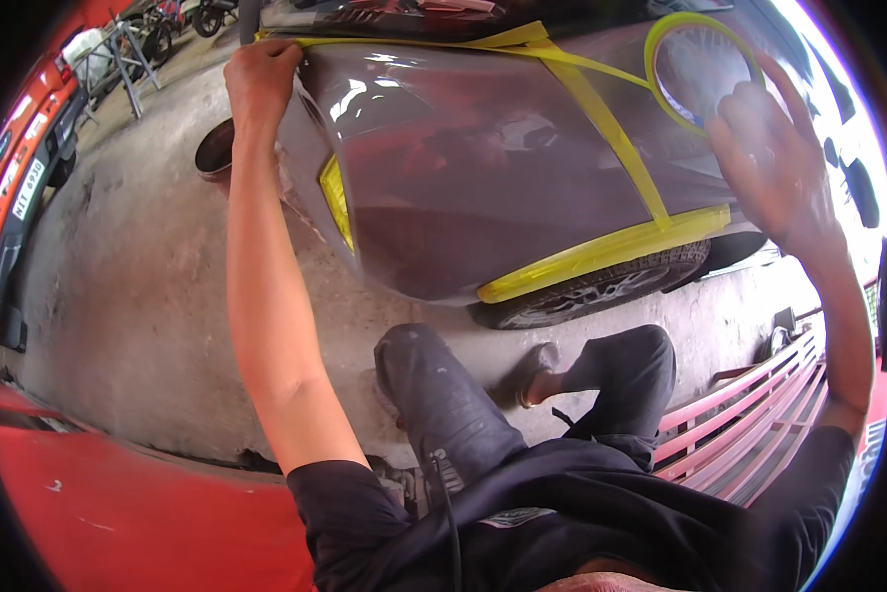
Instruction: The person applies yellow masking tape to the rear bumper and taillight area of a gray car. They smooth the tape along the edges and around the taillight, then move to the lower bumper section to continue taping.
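My left hand (262,87) is at the far left corner of a dark grey car body panel (443,178), its fingers pinched on the end of a yellow tape strip (414,43). That strip runs along the panel's upper edge and on to a roll of yellow masking tape (652,67). On the right, my right hand (774,163), slightly blurred, grips the roll, raised over the panel. Another tape strip (606,128) crosses the panel toward the wheel arch, where a wider yellow band (601,255) lies above the tyre (611,291). A yellow patch (336,202) covers part of the front end.
A dark bucket (215,150) stands on the concrete floor (147,237) beside the panel. To the left is a red vehicle (19,187), with a metal stand (127,64) behind it. A pinkish slatted bench (744,419) is at lower right, a red surface (167,523) at lower left.
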{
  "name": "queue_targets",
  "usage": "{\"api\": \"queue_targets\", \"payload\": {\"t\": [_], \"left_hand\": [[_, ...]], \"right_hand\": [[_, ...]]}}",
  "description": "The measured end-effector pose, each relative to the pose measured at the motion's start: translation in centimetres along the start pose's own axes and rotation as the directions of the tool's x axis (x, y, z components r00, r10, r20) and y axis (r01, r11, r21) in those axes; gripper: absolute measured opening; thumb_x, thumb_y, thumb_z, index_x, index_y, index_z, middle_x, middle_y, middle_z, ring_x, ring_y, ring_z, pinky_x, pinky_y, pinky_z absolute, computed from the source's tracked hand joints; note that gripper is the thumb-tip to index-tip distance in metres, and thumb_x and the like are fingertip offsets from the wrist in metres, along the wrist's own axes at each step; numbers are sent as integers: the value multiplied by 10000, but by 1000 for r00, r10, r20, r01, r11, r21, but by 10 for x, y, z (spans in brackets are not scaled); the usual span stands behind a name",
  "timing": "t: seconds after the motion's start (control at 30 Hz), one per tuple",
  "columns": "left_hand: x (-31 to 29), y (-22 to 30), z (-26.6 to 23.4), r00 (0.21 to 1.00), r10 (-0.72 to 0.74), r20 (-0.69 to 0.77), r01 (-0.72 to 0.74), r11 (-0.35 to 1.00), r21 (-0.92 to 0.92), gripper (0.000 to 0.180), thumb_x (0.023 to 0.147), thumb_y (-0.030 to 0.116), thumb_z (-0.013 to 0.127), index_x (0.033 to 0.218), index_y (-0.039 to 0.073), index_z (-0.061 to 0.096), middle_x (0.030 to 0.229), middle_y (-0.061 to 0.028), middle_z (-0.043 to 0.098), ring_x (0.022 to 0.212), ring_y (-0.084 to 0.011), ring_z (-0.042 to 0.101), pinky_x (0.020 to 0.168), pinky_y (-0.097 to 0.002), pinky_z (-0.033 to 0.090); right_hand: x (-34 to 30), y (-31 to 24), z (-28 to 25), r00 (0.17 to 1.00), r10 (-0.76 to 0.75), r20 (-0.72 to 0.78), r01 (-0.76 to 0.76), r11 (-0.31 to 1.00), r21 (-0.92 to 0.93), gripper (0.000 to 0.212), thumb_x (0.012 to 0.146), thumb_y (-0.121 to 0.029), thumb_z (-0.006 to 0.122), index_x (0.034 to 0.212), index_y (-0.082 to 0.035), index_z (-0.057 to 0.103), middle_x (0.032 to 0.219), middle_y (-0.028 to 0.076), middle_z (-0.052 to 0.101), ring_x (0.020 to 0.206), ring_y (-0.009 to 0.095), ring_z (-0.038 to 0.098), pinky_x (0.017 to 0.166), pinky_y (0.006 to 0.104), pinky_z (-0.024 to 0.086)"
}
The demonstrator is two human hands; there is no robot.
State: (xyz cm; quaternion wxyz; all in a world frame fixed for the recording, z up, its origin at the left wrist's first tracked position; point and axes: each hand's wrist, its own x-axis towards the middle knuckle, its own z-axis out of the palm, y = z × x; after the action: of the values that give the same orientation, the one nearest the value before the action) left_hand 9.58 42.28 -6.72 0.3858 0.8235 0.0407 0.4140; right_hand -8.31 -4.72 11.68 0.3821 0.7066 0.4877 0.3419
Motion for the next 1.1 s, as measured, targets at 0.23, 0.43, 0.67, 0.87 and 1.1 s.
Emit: {"api": "queue_targets", "payload": {"t": [0.23,0.43,0.67,0.87,1.1], "left_hand": [[1,0,-2,1000,10,21,-11,999,39,300,872,296,712,1059,96,833,909,-206,773,905,-382,763,856,-427,586],[3,-4,8,1000,-3,-8,3,999,37,289,872,309,722,1051,117,843,918,-196,778,919,-382,764,864,-427,588],[6,-25,2,972,208,-112,-196,975,109,292,908,342,748,1019,95,858,645,-103,705,770,-212,776,766,-377,580],[7,-2,17,986,101,-134,-95,994,51,208,827,230,738,800,33,801,783,-195,736,771,-366,728,716,-452,560],[8,19,16,993,-78,-88,69,992,-101,195,802,223,736,772,44,808,807,-210,759,798,-384,757,781,-473,591]], "right_hand": [[-8,20,8,997,57,54,-51,994,-99,410,803,-10,797,1189,-66,670,1190,142,695,1296,415,611,1137,508,517],[-24,53,27,987,144,67,-130,976,-176,404,846,-26,803,1229,-73,685,1299,132,685,1340,344,588,1073,441,540],[-14,75,47,998,57,3,-57,991,-117,395,839,5,789,1219,-48,697,1305,137,710,1260,348,650,1089,450,521],[-32,91,42,997,70,43,-60,976,-208,363,875,2,773,1229,-53,713,1267,155,730,1221,372,673,1027,456,558],[-37,97,43,987,135,88,-114,971,-210,340,901,-18,764,1234,-65,709,1182,180,744,1188,400,677,971,474,571]]}}
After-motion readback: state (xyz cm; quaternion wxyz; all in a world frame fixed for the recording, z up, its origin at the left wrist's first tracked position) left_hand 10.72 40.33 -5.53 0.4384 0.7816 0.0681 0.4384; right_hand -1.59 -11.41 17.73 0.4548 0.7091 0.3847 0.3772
